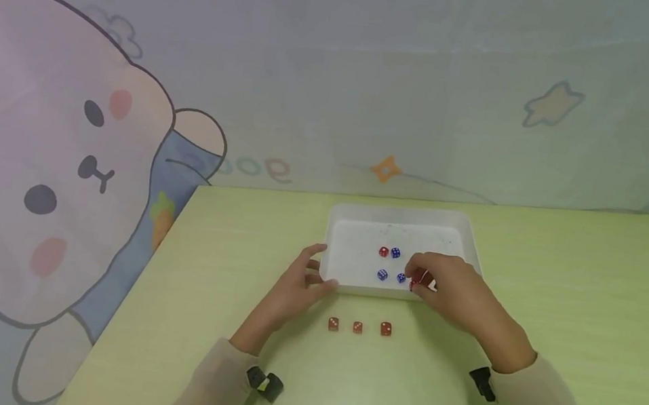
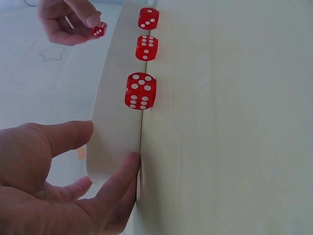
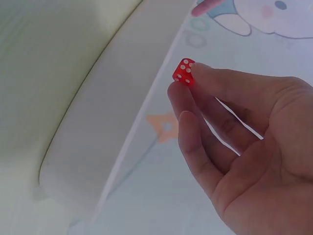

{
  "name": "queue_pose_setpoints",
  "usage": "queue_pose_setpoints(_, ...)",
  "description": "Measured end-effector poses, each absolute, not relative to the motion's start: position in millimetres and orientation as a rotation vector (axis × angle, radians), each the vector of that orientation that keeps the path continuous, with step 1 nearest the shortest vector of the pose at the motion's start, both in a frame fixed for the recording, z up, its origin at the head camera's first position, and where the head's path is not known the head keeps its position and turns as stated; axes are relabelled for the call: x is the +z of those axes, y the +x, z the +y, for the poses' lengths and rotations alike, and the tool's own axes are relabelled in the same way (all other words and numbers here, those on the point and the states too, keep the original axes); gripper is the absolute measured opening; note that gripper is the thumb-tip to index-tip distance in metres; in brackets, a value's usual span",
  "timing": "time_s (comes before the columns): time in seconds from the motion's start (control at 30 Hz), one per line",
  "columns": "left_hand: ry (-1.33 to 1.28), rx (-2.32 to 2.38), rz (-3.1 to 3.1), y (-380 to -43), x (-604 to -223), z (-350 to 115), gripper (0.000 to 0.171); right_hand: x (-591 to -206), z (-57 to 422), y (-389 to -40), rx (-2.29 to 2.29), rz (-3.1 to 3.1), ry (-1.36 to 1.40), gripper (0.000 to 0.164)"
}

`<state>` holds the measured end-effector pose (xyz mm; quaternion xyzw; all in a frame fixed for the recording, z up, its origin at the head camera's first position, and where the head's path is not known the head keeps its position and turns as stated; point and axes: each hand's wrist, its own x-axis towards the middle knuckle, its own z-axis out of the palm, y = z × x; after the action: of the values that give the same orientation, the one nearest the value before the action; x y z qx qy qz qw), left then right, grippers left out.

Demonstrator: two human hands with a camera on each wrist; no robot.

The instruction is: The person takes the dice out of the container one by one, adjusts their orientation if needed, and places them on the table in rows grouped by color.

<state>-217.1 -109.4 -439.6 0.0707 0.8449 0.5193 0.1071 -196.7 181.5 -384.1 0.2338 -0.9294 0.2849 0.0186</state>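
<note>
Thumb and fingertips of my right hand [image 1: 455, 288] pinch a red die [image 3: 183, 72] with white pips, over the front right part of a white tray [image 1: 351, 233]. My left hand [image 1: 293, 291] holds the tray at its front left corner, thumb against the front wall and fingers along the left side. Inside the tray lie another red die [image 1: 383, 252] and three blue dice [image 1: 382, 275], left of the right hand's fingers. Three red dice [image 2: 141, 91] stand in a spaced row on the table just in front of the tray.
The light green table [image 1: 562, 316] reaches back to a printed cloth [image 1: 346, 82] with a large cartoon animal at the left. Each sleeve carries a black strap piece [image 1: 265, 383] near the wrist.
</note>
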Motion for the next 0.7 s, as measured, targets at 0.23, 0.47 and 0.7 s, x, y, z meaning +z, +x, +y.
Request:
queue_pose_setpoints(0.23,0.182,1.509,2.496,-215.0,-438.7,-109.7,0.074,-384.3,185.6,-177.8,0.921,-2.866,0.810,0.014)
queue_pose_setpoints(0.47,0.212,1.519,2.496,-213.7,-438.4,-112.8,0.074,-388.2,185.1,-173.2,0.920,-2.869,0.847,0.014)
queue_pose_setpoints(0.7,0.235,1.537,2.486,-215.6,-439.3,-108.9,0.073,-393.9,186.0,-172.8,0.930,-2.932,0.881,0.017)
